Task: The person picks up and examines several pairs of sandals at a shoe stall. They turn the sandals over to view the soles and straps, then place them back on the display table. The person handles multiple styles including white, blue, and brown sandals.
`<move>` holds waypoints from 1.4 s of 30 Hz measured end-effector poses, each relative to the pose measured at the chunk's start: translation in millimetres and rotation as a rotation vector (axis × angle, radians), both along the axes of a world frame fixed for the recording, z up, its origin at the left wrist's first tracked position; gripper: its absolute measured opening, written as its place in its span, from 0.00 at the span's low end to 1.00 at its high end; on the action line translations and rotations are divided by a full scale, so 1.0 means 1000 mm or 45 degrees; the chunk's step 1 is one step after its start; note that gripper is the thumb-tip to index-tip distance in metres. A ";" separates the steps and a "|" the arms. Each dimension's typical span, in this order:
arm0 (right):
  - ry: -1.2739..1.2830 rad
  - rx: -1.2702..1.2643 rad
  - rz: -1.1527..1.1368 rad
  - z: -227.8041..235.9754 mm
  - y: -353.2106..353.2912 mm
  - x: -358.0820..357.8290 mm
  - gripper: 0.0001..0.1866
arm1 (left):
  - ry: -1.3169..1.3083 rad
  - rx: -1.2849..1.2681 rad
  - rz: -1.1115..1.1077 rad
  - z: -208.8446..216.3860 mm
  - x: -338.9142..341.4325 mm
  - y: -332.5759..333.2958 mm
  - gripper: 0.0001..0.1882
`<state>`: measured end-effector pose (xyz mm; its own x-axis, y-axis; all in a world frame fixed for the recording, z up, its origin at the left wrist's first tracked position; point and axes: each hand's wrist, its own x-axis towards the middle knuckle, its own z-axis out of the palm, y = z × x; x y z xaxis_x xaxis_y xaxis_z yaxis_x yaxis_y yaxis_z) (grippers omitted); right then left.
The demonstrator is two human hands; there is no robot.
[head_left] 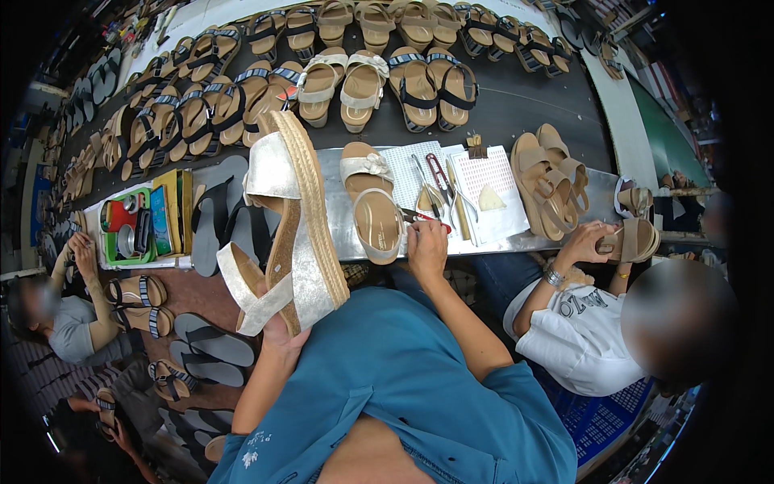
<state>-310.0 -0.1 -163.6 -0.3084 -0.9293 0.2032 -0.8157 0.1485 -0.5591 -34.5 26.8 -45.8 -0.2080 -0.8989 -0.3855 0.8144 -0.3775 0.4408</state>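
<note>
My left hand (282, 332) is closed around the heel end of a silver wedge sandal (298, 226). The sandal is raised toe-up and tilted on its side, its braided sole edge turned to the right. A flat cream sandal (377, 222) with a flower on its strap lies on the metal table edge. Right beside it, my right hand (427, 248) grips a small red-handled tool (418, 216), whose exact kind is partly hidden by the fingers. The tool's tip points toward the cream sandal's strap.
Papers with pliers (463, 196) and a red cutter (439, 177) lie ahead. Tan sandals (548, 185) stand to their right. Rows of sandals (419, 89) cover the dark belt. A green tray (129, 234) sits left. Co-workers sit on both sides; the right one holds a sandal (633, 240).
</note>
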 end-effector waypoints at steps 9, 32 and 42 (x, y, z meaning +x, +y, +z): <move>-0.703 0.245 -0.089 0.018 0.021 -0.022 0.10 | -0.041 0.021 0.033 -0.006 0.002 0.000 0.43; -1.360 0.372 0.762 0.237 -0.007 0.084 0.06 | -0.076 -0.150 -0.140 0.058 -0.026 -0.025 0.38; -1.197 0.491 0.799 0.250 -0.003 0.087 0.06 | -0.328 -0.256 -0.117 0.073 -0.028 -0.020 0.38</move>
